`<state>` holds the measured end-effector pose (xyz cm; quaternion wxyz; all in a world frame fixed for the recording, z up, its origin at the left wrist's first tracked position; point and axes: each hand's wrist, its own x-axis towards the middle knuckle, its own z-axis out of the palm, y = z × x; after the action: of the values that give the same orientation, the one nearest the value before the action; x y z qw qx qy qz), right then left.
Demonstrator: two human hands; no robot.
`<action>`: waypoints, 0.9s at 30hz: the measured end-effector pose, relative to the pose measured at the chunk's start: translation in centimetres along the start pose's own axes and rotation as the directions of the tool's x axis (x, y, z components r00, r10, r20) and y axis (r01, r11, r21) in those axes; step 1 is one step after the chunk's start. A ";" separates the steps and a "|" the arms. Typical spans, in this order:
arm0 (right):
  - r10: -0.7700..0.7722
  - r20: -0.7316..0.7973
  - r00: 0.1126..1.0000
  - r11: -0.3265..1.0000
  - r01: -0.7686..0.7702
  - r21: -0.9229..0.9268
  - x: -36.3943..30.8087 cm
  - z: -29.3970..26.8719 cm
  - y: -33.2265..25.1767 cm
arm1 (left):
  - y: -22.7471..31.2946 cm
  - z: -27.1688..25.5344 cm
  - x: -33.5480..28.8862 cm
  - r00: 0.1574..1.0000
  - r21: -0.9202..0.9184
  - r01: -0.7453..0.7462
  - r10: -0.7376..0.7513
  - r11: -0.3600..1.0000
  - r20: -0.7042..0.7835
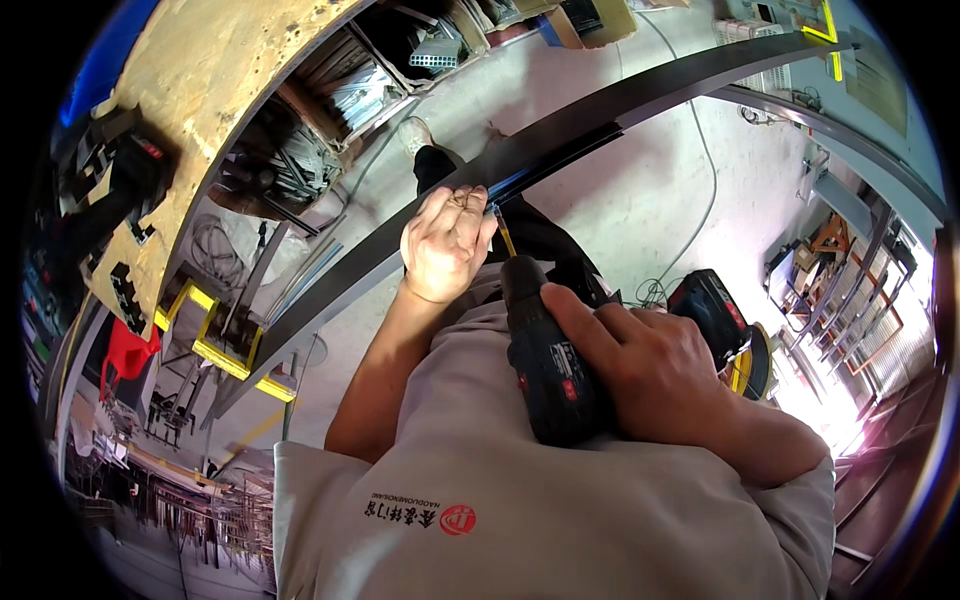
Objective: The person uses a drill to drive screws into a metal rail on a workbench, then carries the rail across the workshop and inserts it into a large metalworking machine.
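In my right hand (pixel 655 365) is a dark blue cordless drill (pixel 548 365), its battery pack (pixel 708 310) jutting out to the right. A thin yellowish bit (pixel 507 235) runs from the chuck toward the side of a long dark grey metal profile (pixel 570 130). My left hand (pixel 447 245) rests on that profile with its fingers curled together beside the bit's tip. Whatever is between those fingers is hidden. The profile crosses in front of me from lower left to upper right.
Yellow brackets (pixel 225 350) support the profile at its lower left end; another yellow bracket (pixel 822 40) is at the far right. A wooden workbench (pixel 215 70) with tools stands left, shelves of metal offcuts beneath it. A cable (pixel 708 170) trails over the floor.
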<state>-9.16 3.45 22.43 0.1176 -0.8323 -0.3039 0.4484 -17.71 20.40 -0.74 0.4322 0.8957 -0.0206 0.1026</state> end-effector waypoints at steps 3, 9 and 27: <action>-0.010 -0.008 1.000 1.000 0.010 -0.013 0.2 0.2 0.2 | -0.2 0.1 0.0 1.000 -0.007 -0.010 0.010 1.000 -0.002; -0.043 -0.040 0.998 0.998 0.041 -0.050 0.8 -0.1 0.1 | -0.4 0.2 0.1 0.999 0.012 -0.050 0.050 0.999 0.017; -0.048 0.011 0.999 0.997 0.048 -0.056 1.3 -1.0 -0.3 | -0.4 0.2 0.2 0.997 0.026 -0.073 0.073 0.997 0.021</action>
<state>-7.96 4.51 22.27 0.1032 -0.8256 -0.3369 0.4408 -17.44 20.49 -1.18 0.4159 0.9010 -0.0563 0.1097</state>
